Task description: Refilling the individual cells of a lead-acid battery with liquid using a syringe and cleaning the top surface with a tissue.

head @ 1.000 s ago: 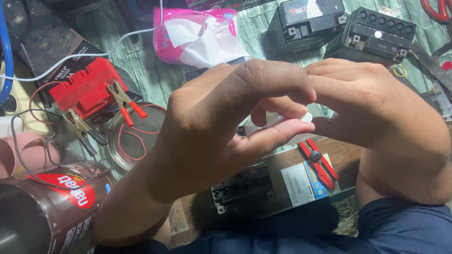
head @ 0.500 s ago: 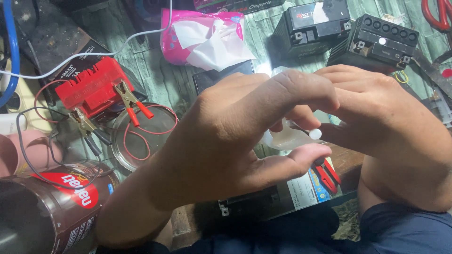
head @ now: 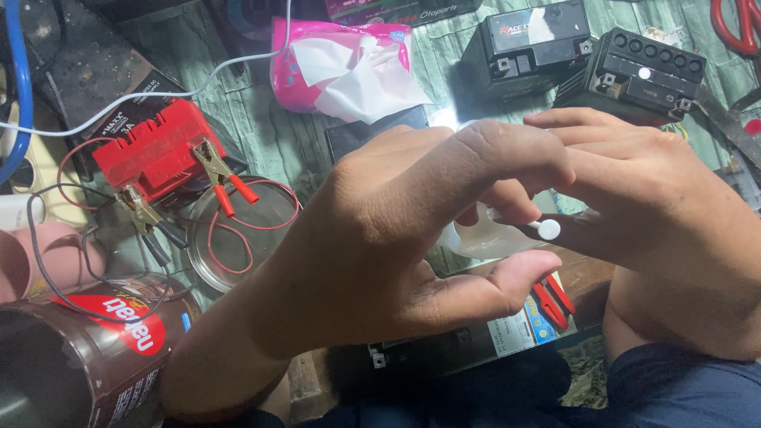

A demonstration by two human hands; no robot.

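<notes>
My left hand fills the middle of the view, back toward the camera, index finger stretched right and thumb pointing right below it. My right hand comes in from the right, fingers pointing left. A small white round-headed plug sits at my right thumb tip, and a curled finger of my left hand touches its stem end. Behind the two hands a translucent plastic container shows partly. What my left palm holds is hidden.
On the floor lie a red battery with clip leads, two black batteries, a pink tissue pack, a clear round dish, a brown can and red-handled pliers below my hands.
Both hands have dropped slightly and drifted right. The white plug has moved down and right with them, and my left index finger has stretched further over my right hand.
</notes>
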